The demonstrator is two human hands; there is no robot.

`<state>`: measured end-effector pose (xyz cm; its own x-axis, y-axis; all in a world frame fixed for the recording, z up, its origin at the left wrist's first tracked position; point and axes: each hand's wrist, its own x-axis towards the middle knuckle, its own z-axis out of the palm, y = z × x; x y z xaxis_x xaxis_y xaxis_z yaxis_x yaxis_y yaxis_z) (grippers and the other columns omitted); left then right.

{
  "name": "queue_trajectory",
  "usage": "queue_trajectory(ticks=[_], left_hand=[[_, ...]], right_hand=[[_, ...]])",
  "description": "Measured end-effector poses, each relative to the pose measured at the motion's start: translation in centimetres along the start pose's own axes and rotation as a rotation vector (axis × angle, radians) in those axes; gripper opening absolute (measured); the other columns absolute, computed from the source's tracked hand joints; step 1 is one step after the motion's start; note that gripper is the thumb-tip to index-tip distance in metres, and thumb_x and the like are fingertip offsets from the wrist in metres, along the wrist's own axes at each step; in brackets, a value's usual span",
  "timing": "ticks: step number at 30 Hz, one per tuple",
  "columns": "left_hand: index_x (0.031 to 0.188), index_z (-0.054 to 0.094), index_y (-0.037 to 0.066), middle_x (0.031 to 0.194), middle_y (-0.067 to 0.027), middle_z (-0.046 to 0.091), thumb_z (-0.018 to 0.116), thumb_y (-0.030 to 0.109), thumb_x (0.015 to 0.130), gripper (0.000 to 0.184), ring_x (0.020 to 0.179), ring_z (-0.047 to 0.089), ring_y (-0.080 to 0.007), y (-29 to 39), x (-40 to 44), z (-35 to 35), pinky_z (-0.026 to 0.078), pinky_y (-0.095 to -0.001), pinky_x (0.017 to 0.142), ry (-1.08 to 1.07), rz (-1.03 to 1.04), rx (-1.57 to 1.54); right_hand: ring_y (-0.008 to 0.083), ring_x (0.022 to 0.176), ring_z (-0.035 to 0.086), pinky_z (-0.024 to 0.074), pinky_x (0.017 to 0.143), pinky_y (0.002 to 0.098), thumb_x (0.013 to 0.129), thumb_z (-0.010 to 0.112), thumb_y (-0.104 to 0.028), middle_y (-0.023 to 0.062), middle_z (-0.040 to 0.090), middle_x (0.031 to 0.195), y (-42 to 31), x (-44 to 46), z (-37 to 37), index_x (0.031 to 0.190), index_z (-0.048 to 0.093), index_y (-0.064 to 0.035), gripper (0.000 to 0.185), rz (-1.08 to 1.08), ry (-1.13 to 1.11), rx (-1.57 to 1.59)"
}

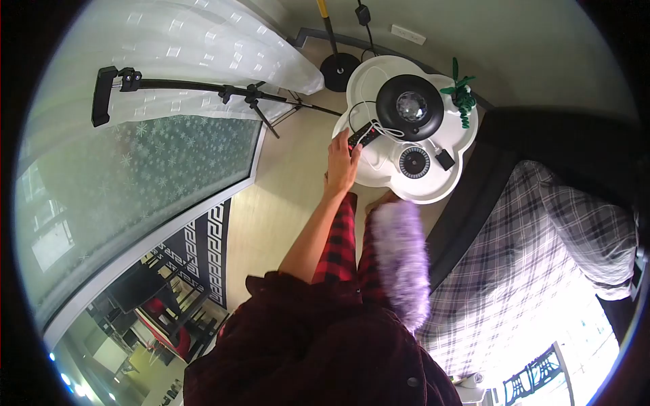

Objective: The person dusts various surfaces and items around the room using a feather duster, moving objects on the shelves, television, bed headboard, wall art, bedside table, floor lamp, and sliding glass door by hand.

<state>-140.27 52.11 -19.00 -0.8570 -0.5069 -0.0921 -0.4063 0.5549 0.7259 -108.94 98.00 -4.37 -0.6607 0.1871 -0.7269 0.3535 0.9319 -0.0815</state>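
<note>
At the left edge of the white scalloped table (426, 195), my left hand (343, 166) has its thumb and fingers closed around the near end of a black remote control (366, 134). A white cable (388, 130) runs in loops right beside the remote. Behind it stands a round black device with a clear faceted dome (411, 106). A fluffy purple duster (402, 260) hangs in front of my right leg; its handle is hidden. My right hand does not show.
On the table also sit a round slotted disc (414, 162), a small black plug adapter (445, 160) and a green plant decoration (464, 98). A black tripod (250, 95) stands left by the curtain. A plaid-covered bed (501, 271) is at right.
</note>
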Motion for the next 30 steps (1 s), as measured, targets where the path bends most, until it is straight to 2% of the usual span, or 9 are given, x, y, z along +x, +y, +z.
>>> queue_trajectory(ticks=[4,11,13,14,15,21,25,27,30], left_hand=[[0.116,0.046,0.008,0.091,-0.0176,0.058,0.044,0.030,0.089,0.035,0.085,0.055,-0.0360,-2.1,1.7,-0.9,0.043,-0.0478,0.072,-0.371,-0.029,0.011],[0.105,0.057,0.006,0.099,-0.0147,0.061,0.047,0.038,0.087,0.039,0.091,0.058,-0.0273,-8.6,6.0,-6.3,0.044,-0.0346,0.078,-0.027,-0.123,-0.340],[0.108,0.056,0.004,0.101,-0.0129,0.061,0.048,0.040,0.086,0.042,0.092,0.058,-0.0239,-11.2,7.5,-8.7,0.043,-0.0331,0.080,0.005,-0.065,-0.324],[0.109,0.055,0.004,0.103,-0.0112,0.060,0.047,0.041,0.087,0.044,0.095,0.056,-0.0222,-10.9,8.2,-10.3,0.041,-0.0324,0.082,0.078,-0.312,-0.536],[0.111,0.053,0.003,0.105,-0.0096,0.059,0.046,0.042,0.087,0.046,0.097,0.054,-0.0204,-11.3,8.6,-11.0,0.040,-0.0316,0.084,0.149,-0.564,-0.742],[0.115,0.053,0.011,0.104,-0.0051,0.060,0.050,0.048,0.083,0.049,0.095,0.054,-0.0162,-11.6,8.5,-11.2,0.039,-0.0302,0.078,-0.007,-0.307,-0.639],[0.115,0.053,0.010,0.106,-0.0052,0.059,0.053,0.051,0.081,0.053,0.096,0.053,-0.0157,-10.5,8.7,-11.6,0.039,-0.0303,0.078,-0.060,-0.313,-0.682],[0.114,0.053,0.009,0.105,-0.0048,0.060,0.053,0.051,0.081,0.053,0.096,0.052,-0.0148,-10.5,8.4,-12.0,0.039,-0.0312,0.078,-0.063,-0.301,-0.700],[0.113,0.053,0.008,0.104,-0.0049,0.060,0.054,0.049,0.082,0.052,0.095,0.053,-0.0144,-11.1,7.4,-12.4,0.039,-0.0315,0.079,-0.104,-0.302,-0.679]], right_hand=[[0.0395,0.055,0.056,0.0416,0.048,0.0472,0.083,0.052,-0.043,0.0202,0.055,0.056,-9.0,4.1,-0.1,0.083,0.057,-0.0086,0.035,-0.224,-0.047,-0.095],[0.0390,0.068,0.058,0.0427,0.056,0.0473,0.082,0.056,-0.036,0.0191,0.061,0.076,-17.4,-0.2,0.9,0.091,0.058,-0.0074,0.030,-0.231,-0.167,0.128],[0.0374,0.075,0.059,0.0431,0.065,0.0461,0.083,0.056,-0.032,0.0176,0.062,0.079,-22.0,0.3,1.2,0.093,0.058,-0.0060,0.028,-0.425,0.084,0.251],[0.0358,0.077,0.059,0.0421,0.070,0.0458,0.084,0.054,-0.031,0.0182,0.062,0.082,-22.8,2.6,3.3,0.099,0.057,-0.0047,0.030,-0.355,-0.137,0.167],[0.0370,0.074,0.058,0.0422,0.068,0.0458,0.086,0.051,-0.033,0.0191,0.061,0.082,-27.0,4.6,4.3,0.099,0.057,-0.0063,0.030,-0.388,-0.008,0.188],[0.0416,0.058,0.056,0.0439,0.049,0.0456,0.087,0.044,-0.046,0.0220,0.058,0.063,-47.6,14.0,13.2,0.080,0.060,-0.0041,0.045,-0.067,0.185,0.493],[0.0371,0.051,0.053,0.0417,0.052,0.0438,0.086,0.045,-0.049,0.0238,0.052,0.057,-50.6,15.7,13.9,0.069,0.058,0.0023,0.055,-0.134,0.471,0.573],[0.0340,0.047,0.049,0.0400,0.052,0.0429,0.086,0.044,-0.050,0.0214,0.051,0.056,-50.0,16.8,13.7,0.072,0.058,0.0034,0.057,0.054,0.387,0.674],[0.0332,0.048,0.047,0.0385,0.053,0.0429,0.087,0.044,-0.048,0.0202,0.050,0.055,-49.6,15.9,13.7,0.073,0.057,0.0028,0.055,-0.020,0.321,0.686]])
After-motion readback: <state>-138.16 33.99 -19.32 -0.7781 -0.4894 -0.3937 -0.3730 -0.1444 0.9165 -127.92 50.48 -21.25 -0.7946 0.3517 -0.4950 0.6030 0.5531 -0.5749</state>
